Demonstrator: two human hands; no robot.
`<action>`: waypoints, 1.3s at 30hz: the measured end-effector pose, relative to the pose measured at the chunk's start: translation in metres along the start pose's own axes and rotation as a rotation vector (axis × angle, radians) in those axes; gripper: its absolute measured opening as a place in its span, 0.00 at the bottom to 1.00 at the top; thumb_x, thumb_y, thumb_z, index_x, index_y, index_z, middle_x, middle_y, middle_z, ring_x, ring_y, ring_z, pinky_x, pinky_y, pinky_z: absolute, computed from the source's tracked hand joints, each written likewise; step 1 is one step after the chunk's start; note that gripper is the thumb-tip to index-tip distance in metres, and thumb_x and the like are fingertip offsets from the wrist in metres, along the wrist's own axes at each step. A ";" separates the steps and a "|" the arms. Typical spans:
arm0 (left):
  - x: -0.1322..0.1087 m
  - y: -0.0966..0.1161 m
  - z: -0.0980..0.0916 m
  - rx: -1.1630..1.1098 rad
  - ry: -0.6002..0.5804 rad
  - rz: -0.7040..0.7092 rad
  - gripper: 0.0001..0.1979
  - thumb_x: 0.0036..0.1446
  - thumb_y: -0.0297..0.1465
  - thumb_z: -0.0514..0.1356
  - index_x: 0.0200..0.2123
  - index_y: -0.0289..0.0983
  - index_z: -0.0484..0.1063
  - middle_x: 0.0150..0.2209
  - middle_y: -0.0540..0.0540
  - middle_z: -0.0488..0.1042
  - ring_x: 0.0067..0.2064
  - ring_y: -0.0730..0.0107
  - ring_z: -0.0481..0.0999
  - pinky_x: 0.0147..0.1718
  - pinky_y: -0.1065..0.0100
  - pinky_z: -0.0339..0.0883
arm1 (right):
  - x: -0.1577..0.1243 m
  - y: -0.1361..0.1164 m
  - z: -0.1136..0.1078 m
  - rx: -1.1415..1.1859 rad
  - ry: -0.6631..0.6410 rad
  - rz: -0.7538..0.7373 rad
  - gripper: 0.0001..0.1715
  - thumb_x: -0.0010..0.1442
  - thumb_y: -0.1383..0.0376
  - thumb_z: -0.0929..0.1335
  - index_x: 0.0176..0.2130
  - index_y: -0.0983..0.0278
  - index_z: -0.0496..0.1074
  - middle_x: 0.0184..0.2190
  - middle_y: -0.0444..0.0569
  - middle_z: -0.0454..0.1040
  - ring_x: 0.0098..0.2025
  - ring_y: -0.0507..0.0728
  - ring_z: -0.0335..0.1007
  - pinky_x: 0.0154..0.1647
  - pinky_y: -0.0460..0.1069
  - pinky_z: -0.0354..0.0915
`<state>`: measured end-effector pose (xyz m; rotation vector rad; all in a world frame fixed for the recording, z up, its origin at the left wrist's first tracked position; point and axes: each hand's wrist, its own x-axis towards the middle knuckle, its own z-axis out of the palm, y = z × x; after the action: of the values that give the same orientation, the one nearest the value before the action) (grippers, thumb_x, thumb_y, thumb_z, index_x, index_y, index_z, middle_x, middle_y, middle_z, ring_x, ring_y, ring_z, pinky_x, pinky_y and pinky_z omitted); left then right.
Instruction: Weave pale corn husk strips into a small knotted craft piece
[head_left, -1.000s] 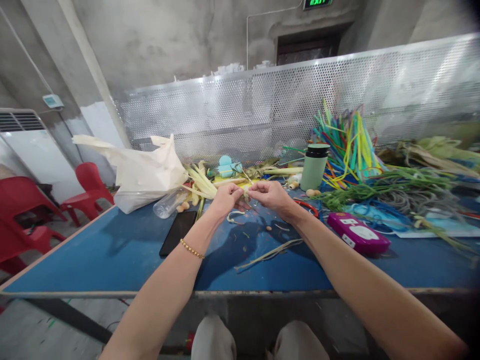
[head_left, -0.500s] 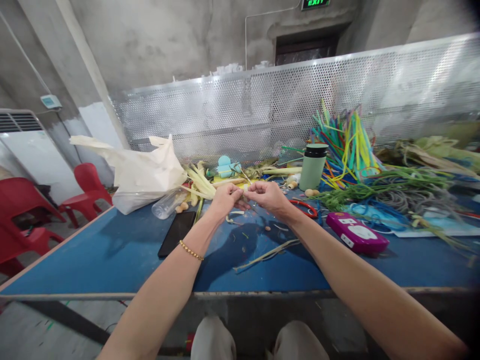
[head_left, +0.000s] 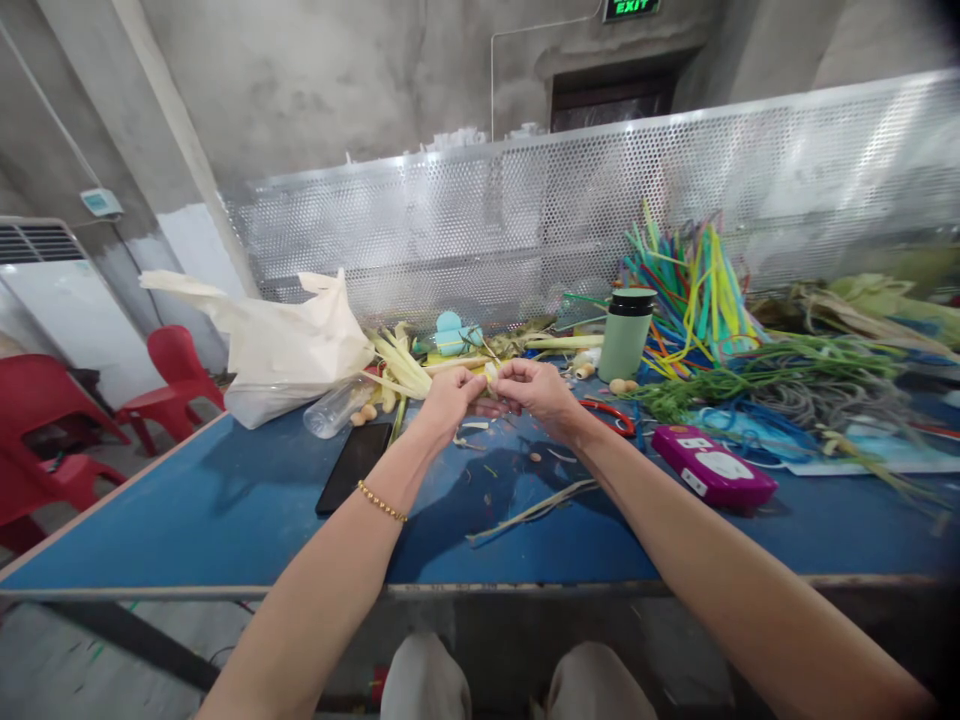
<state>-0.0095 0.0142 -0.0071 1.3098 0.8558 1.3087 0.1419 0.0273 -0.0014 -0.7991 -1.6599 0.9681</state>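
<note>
Over the middle of the blue table (head_left: pixel 247 510), my left hand (head_left: pixel 456 394) and my right hand (head_left: pixel 535 388) meet, fingertips almost touching. Both are closed in a pinch on a small pale yellow-white piece (head_left: pixel 490 371); it looks like a scrap of husk, but most of it is hidden by the fingers. A thin stalk seems to rise from it. Behind the hands lies a bunch of pale husk strips (head_left: pixel 401 362). Below them are small scraps and a few dry straw-like strands (head_left: pixel 529 512) on the tabletop.
To the left are a cream plastic bag (head_left: pixel 289 345), a clear plastic bottle (head_left: pixel 330 412) and a black phone (head_left: pixel 354 468). On the right stand a green tumbler (head_left: pixel 625 338), a purple box (head_left: pixel 712 466), green stems (head_left: pixel 712 375) and colourful strips (head_left: pixel 705 285). A perforated metal screen (head_left: pixel 420 235) runs behind.
My fingers have shifted slightly around the small pale piece, and a little more of it shows above the fingertips. The things on the table have not moved.
</note>
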 end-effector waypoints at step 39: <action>-0.006 0.007 -0.006 0.037 -0.122 0.023 0.19 0.43 0.40 0.73 0.25 0.31 0.71 0.17 0.54 0.61 0.18 0.82 0.57 0.18 0.74 0.46 | -0.001 -0.003 -0.006 0.025 -0.050 0.014 0.18 0.50 0.52 0.72 0.31 0.66 0.73 0.15 0.38 0.62 0.16 0.47 0.52 0.18 0.45 0.50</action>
<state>-0.0177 0.0086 -0.0021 1.4166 0.7854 1.2228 0.1479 0.0263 0.0014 -0.7766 -1.6832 1.0243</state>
